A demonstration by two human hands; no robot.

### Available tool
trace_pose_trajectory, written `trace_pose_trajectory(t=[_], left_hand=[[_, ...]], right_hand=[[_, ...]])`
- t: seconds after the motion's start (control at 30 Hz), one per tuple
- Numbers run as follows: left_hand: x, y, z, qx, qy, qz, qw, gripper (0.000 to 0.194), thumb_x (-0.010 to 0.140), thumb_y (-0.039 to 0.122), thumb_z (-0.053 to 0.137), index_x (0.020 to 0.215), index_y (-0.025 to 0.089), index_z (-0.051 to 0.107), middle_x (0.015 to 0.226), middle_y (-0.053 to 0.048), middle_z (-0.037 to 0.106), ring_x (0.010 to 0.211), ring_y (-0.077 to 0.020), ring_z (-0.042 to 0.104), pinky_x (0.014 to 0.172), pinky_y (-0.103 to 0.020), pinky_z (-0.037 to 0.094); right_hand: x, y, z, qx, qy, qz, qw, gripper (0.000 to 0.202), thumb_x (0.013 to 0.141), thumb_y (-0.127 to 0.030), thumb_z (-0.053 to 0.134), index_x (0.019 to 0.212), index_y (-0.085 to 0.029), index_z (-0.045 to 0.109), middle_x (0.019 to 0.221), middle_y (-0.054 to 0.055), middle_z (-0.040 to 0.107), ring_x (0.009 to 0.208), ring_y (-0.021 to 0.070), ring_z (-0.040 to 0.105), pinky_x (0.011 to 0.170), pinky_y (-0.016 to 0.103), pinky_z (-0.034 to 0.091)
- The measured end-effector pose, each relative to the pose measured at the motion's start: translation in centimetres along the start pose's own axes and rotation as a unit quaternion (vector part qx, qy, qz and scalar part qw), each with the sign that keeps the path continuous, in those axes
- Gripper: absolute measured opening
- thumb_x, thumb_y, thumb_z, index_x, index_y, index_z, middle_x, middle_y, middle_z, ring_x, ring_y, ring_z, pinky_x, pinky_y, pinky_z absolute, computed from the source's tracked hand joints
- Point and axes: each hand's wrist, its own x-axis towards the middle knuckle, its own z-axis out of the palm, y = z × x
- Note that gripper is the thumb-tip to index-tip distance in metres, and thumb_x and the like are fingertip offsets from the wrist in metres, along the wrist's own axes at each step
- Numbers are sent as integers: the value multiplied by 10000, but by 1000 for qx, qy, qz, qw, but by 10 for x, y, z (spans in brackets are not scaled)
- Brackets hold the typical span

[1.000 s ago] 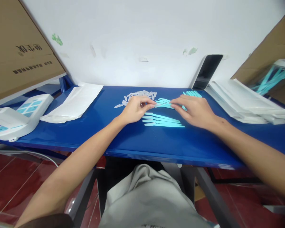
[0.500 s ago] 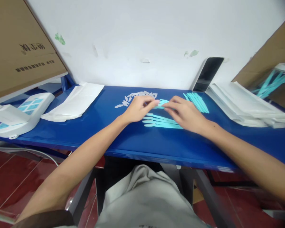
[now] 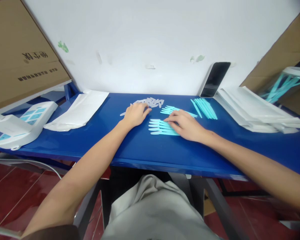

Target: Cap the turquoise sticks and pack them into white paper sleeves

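On the blue table lie several small whitish pieces in a loose pile. My left hand rests at the pile's near edge, its fingers bent over some pieces; what they touch is hidden. Teal sticks with pale tips lie side by side in a row. Over their right part is my right hand, thumb and index finger pinched at the top stick. Behind it is another group of tipped teal sticks. Plain teal sticks lie further right.
A phone leans on the white wall. White packets are stacked at the right, near a clear container of teal sticks. A white packet and a white-and-blue device lie left, below a cardboard box.
My hands have moved apart. The left went left to the whitish pile; the right came down toward the near row, uncovering the tipped sticks behind. One plain stick now lies slightly apart.
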Motion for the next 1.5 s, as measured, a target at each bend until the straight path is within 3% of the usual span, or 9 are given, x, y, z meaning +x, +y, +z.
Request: trace_pose_trajectory(t=[0.17,0.4,0.67,0.8,0.97,1.07,1.27,1.4,1.5], left_hand=[[0,-5,4,15,-22,23,999,351,1021,440,556,1179,245,801,1129,-135,739,981,-306,685,840,-412,551],[-1,-3,7,-4,-9,29,1000,448,1051,476,502,1298,213,768,1135,-175,689,1054,-357,630,920,-497,512],[6,9,7,-40,-20,20,999,255,1004,327,628,1109,236,842,1135,-137,720,1095,-359,554,969,-512,449],[4,4,8,-67,-33,70,995,216,998,250,606,1030,207,815,1096,-115,743,1090,-331,565,998,-494,436],[-5,4,2,-111,-1,101,989,274,1048,255,503,1038,189,769,1047,-92,766,1037,-285,623,985,-455,459],[-8,10,-5,-212,21,86,973,245,1032,274,547,1033,183,775,1001,-74,791,960,-243,683,918,-387,508],[-4,13,-2,-439,67,16,896,217,868,329,789,988,149,812,1028,-105,812,937,-224,739,899,-367,575],[-3,8,3,-478,37,-4,878,320,846,398,819,1041,145,816,1053,-122,814,956,-235,756,926,-405,596],[-5,11,0,-476,8,11,879,312,851,417,813,1009,148,815,1012,-111,816,903,-224,760,872,-389,616]], right_hand=[[-4,9,-9,-66,10,6,998,429,1047,-249,404,1269,-190,766,1160,159,724,1007,328,627,863,487,499],[-8,44,-12,-167,3,-2,986,348,1012,-227,493,1106,-161,821,1077,171,759,970,342,640,830,496,516],[-6,38,-18,-93,-21,19,995,299,959,-198,560,1085,-195,831,1052,102,812,970,312,722,834,456,566],[-6,35,-18,-43,-9,44,998,310,958,-198,550,1123,-176,811,1074,121,785,934,289,733,812,425,569],[-6,37,-14,-16,63,27,998,271,994,-228,493,1084,-170,742,1036,143,732,926,291,701,835,441,549],[-8,36,-14,15,97,46,994,282,1010,-256,458,1221,-178,628,1030,136,718,913,293,691,783,421,537],[-12,34,-17,14,52,48,997,406,1023,-251,360,1373,-164,546,1052,147,716,916,314,683,805,453,530],[-11,32,-18,7,28,18,999,399,1062,-345,376,1313,-172,633,1149,158,716,1023,327,679,881,461,524],[-11,29,-19,0,6,-5,1000,438,1077,-377,364,1345,-169,642,1079,148,688,927,298,659,811,429,517]])
